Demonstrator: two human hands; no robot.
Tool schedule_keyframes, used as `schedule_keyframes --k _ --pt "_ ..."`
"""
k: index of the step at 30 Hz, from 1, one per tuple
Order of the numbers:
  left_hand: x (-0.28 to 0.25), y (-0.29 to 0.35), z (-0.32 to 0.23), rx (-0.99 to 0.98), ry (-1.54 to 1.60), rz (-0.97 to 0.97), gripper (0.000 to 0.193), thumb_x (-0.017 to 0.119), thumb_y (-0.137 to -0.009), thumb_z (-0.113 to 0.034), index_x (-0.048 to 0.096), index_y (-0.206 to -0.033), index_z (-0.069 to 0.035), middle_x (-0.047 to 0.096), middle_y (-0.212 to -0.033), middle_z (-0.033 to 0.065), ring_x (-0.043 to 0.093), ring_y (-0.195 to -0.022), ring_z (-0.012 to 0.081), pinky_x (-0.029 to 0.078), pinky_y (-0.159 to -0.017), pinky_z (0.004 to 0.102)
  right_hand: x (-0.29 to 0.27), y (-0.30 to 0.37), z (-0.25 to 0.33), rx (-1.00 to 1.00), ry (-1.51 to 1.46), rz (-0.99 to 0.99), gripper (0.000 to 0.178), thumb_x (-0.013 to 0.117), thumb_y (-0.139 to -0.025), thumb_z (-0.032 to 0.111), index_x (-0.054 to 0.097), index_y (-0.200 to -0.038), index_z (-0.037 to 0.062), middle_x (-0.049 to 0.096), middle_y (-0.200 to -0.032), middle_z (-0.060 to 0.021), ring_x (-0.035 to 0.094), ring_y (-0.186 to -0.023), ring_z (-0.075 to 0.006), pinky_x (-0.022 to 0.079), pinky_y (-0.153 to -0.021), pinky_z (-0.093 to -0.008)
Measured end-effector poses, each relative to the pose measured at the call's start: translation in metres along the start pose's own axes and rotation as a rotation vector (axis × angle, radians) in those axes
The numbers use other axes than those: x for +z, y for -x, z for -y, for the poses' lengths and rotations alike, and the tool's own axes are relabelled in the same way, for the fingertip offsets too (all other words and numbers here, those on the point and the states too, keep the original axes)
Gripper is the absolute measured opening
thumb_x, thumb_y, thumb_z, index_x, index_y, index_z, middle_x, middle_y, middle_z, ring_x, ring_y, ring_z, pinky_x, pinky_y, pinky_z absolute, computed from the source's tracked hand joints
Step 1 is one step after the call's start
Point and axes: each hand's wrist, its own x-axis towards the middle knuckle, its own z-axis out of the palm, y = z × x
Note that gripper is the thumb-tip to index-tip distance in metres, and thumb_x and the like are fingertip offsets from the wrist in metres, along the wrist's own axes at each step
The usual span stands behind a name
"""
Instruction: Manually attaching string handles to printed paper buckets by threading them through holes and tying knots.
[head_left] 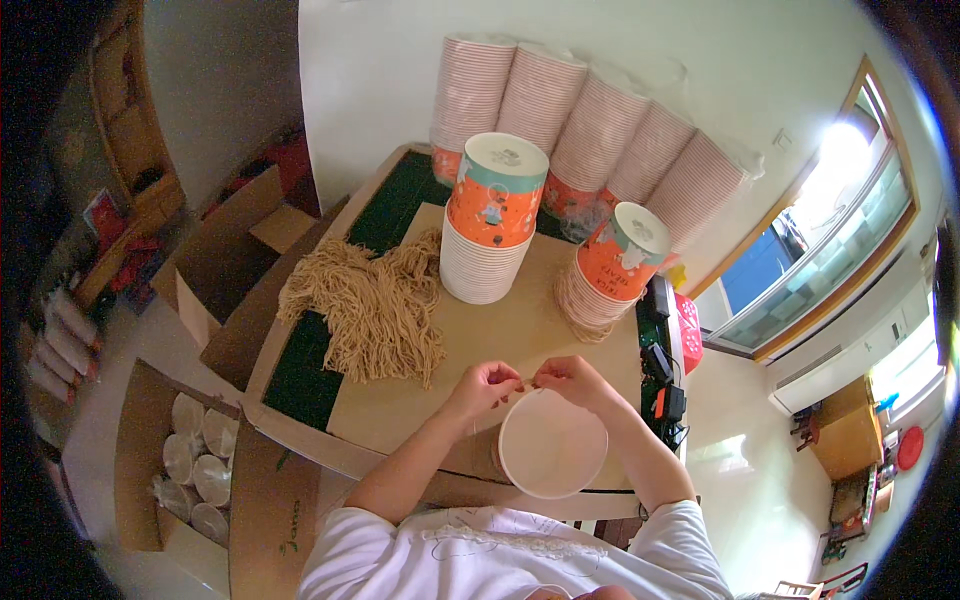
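A white paper bucket (553, 450) stands close in front of me with its wide mouth facing up. Just past its far rim, my left hand (487, 390) and my right hand (575, 382) meet fingertip to fingertip, each in a pinch. What lies between the fingers is too small to make out. Left of them spreads a bundle of beige strings (375, 310). Beyond the hands, an upside-down stack of paper buckets (490, 235) has an orange and teal print on top. To its right, a second such stack (615, 265) has beige strings around its lower part.
Tall plastic-wrapped bucket stacks (560, 130) line the wall at the table's back. Chargers and cables (660, 370) lie along the right edge beside a red box (688, 335). On the floor at left are an open carton (140, 450) holding wrapped white rolls and another open carton (225, 265).
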Motion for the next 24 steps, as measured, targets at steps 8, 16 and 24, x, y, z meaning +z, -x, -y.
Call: schedule_keyframes --k 8,16,24 --pt "0.013 0.000 -0.007 0.171 0.055 0.029 0.021 0.065 -0.078 -0.011 0.062 -0.097 -0.004 0.065 -0.077 0.0019 0.057 -0.065 0.0079 0.046 -0.056 0.0219 0.002 0.000 -0.004 0.015 -0.009 -0.017 0.014 0.059 -0.083 0.016 0.064 -0.081 0.0025 0.060 -0.067 -0.0006 0.050 -0.060 -0.0071 0.041 -0.053 -0.0242" --pt "0.019 0.005 -0.015 0.314 -0.331 -0.114 0.013 0.065 -0.076 -0.010 0.064 -0.084 -0.001 0.065 -0.073 0.0077 0.060 -0.066 0.0089 0.049 -0.061 0.0243 0.000 0.000 -0.004 0.047 -0.017 0.017 0.014 0.057 -0.084 0.011 0.062 -0.083 -0.0012 0.063 -0.077 -0.0032 0.055 -0.073 -0.0079 0.044 -0.066 -0.0215" --pt "0.018 0.000 -0.002 0.312 -0.283 -0.146 0.013 0.065 -0.076 -0.010 0.062 -0.084 0.000 0.063 -0.071 0.0044 0.058 -0.063 0.0101 0.048 -0.061 0.0250 0.003 0.001 -0.003 -0.072 -0.044 -0.011 0.009 0.061 -0.080 0.012 0.064 -0.080 0.0034 0.062 -0.069 -0.0017 0.052 -0.062 -0.0071 0.043 -0.054 -0.0242"
